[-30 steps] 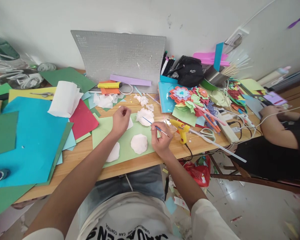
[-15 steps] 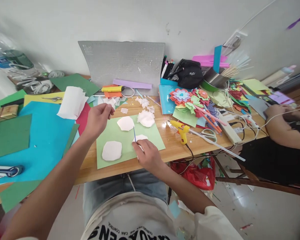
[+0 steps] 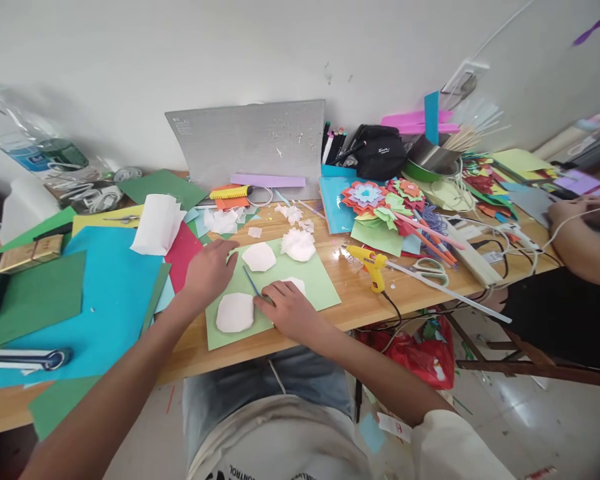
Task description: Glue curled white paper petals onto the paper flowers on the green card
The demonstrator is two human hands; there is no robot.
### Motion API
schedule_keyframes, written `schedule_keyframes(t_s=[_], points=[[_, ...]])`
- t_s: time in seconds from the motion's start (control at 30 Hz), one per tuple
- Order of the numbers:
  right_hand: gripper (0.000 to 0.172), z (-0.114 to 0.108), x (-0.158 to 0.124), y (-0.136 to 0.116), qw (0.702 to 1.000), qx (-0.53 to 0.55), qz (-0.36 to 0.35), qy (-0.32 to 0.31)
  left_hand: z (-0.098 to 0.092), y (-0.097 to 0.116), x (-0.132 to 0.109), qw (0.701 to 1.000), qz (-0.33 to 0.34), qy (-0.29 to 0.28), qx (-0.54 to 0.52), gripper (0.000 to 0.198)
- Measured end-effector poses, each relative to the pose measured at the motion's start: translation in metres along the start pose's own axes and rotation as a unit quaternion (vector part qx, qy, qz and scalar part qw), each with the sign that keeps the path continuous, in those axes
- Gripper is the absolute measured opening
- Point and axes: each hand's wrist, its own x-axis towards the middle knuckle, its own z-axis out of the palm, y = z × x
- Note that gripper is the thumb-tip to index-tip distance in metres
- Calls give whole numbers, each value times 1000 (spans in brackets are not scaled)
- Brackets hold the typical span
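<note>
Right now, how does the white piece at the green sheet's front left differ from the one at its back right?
The front left piece has a fairly smooth outline, the back right piece a ragged one. The front left piece looks plain on top, the back right piece ruffled. Both are white and overlap the green sheet.

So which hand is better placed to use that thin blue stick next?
Probably the right hand: it appears to grip the thin blue stick, while the left hand is not holding it.
</note>
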Motion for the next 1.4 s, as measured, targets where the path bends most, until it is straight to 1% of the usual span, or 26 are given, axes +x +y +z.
schedule_keyframes(t_s=[0.07,0.1,0.2,0.3,0.4,0.47,0.53,0.6,0.63,0.67,0.7,0.77,0.83,0.87,0.93,1.0,1.1,1.17,1.27,1.4], points=[[23,1,0,0,1000,18,9,8,1,3,30,1000,-4,-4,24,37],[25,1,-1,0,999,33,15,16,3,3,44,999,-3,-17,30,37],[33,0,-6,4,992,94,50,64,15,1,80,999,-1,-41,28,35],[36,-3,-13,9,977,152,91,116,28,-2,97,999,5,-45,28,32],[35,-8,-18,14,963,185,117,159,35,-2,102,999,1,-49,25,27],[33,-13,-17,19,953,203,132,183,33,1,101,999,-2,-41,17,25],[31,-20,-12,27,938,224,160,211,24,6,96,1000,-4,-14,-16,22],[27,-29,-1,38,917,249,199,241,10,12,86,995,-19,18,-100,16],[24,-32,7,44,904,267,219,253,2,15,79,986,-37,28,-162,14],[22,-35,16,50,890,289,238,260,-5,18,72,971,-57,33,-229,13],[23,-38,27,55,876,317,253,261,-12,21,64,953,-67,16,-296,14],[34,-40,49,64,846,382,275,250,-22,27,51,899,-78,-29,-429,18],[43,-38,68,69,813,449,292,227,-26,32,41,854,-85,-55,-510,21],[42,-36,76,70,796,480,300,214,-26,34,38,839,-88,-61,-533,22],[35,-31,84,69,761,534,315,193,-25,36,34,823,-95,-67,-557,23],[30,-25,86,68,730,570,328,185,-22,37,33,810,-98,-75,-574,24],[28,-19,83,65,696,601,345,186,-18,35,31,797,-103,-83,-589,26],[27,-17,81,64,683,613,350,188,-16,33,28,792,-106,-86,-595,26],[27,-17,80,60,673,623,351,188,-12,29,22,784,-110,-88,-605,27],[28,-18,80,56,666,638,352,157,-8,28,15,778,-129,-59,-611,27]])
